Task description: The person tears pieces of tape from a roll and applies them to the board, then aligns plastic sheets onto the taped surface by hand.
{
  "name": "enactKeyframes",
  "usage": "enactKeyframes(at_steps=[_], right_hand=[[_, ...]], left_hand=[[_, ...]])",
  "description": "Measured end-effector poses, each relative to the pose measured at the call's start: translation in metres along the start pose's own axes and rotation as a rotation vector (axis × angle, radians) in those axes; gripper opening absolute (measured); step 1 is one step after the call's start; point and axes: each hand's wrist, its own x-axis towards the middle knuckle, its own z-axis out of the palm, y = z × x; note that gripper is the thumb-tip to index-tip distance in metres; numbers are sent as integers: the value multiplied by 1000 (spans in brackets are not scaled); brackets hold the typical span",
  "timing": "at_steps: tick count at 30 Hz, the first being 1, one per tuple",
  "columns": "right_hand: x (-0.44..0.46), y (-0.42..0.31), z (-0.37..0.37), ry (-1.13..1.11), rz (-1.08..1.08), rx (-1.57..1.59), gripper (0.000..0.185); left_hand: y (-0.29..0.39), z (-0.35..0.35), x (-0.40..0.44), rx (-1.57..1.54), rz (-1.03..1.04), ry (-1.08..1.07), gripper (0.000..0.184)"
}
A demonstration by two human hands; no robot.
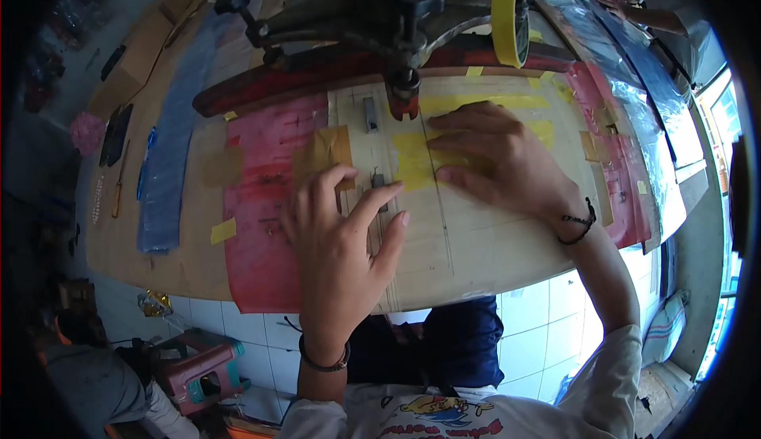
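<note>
My left hand [341, 241] is over the table, its fingers apart, the index fingertip close to a small dark metal block [378, 180] on a pale strip. Another small grey block [370, 115] lies farther up the same strip. My right hand [495, 153] rests with spread fingers on yellow tape [412, 161] beside a thin dark line. Neither hand visibly holds anything. Red sheeting [261, 241] lies left of the strip, partly under my left hand.
A dark metal frame with a red bar [293, 82] spans the far side, carrying a yellow tape roll [505, 26]. Blue sheeting [174, 145] lies left. A co-worker's arm [650, 17] is at upper right, another person [95, 383] at lower left, beside a stool [202, 364].
</note>
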Motion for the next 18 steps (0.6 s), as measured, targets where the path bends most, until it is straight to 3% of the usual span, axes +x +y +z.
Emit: enactKeyframes(at_steps=[18], right_hand=[[5,-8,-5,-3,46,19,20]], left_hand=[[2,-3,-1,-7,5,-20,37]])
